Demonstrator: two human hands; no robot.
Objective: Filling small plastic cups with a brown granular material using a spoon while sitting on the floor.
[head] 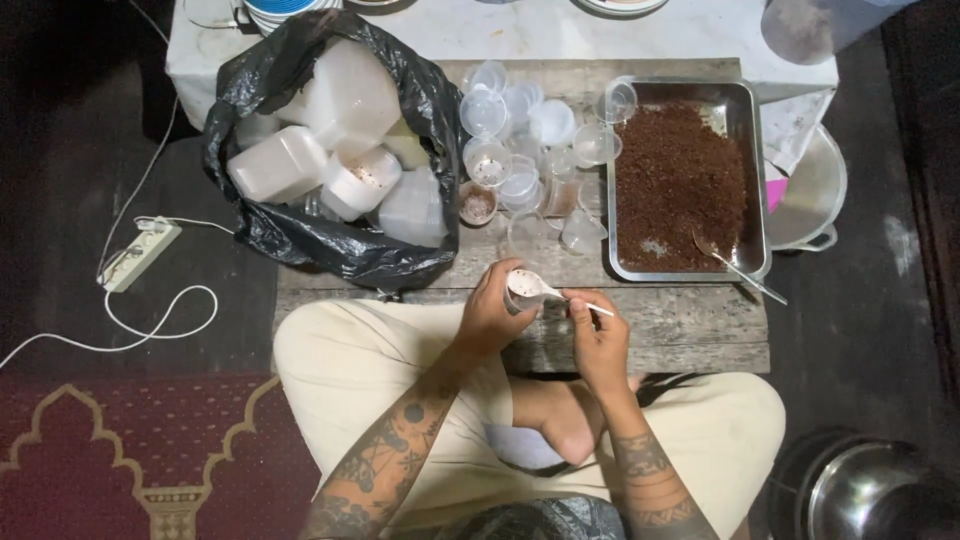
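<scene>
Cup: small clear plastic cup [519, 292], held above the near edge of the wooden board [690, 325], just over my lap.
Left hand: my left hand [487, 312] has its fingers wrapped and clamped round the cup's side, mouth tilted up toward me.
Right hand: my right hand [596, 338] has fingertips pinched together on the handle of a white spoon [545, 292], whose bowl rests at the cup's rim.
Spoon load: I cannot tell how much powder sits in the bowl; it looks pale on top.
Doing it well: I judge the cup should stay level and steady, the spoon tipped slowly inside the rim so that nothing spills onto the board or my trousers.
Tray: metal tray [757, 180] on the board's right side, spread with brown powder [678, 185]; a second spoon [735, 265] lies in its near right corner, handle over the rim.
Empty cups: cluster of clear cups [520, 150] at the board's middle toward the far edge, just left of the tray; a few carry brown residue.
Bag: black plastic bag [300, 235] at the board's left end, open, holding white plastic containers [345, 105].
Beyond the board: power strip [140, 255] with white cable on the floor to the left; steel bowl [865, 490] near my right knee.
</scene>
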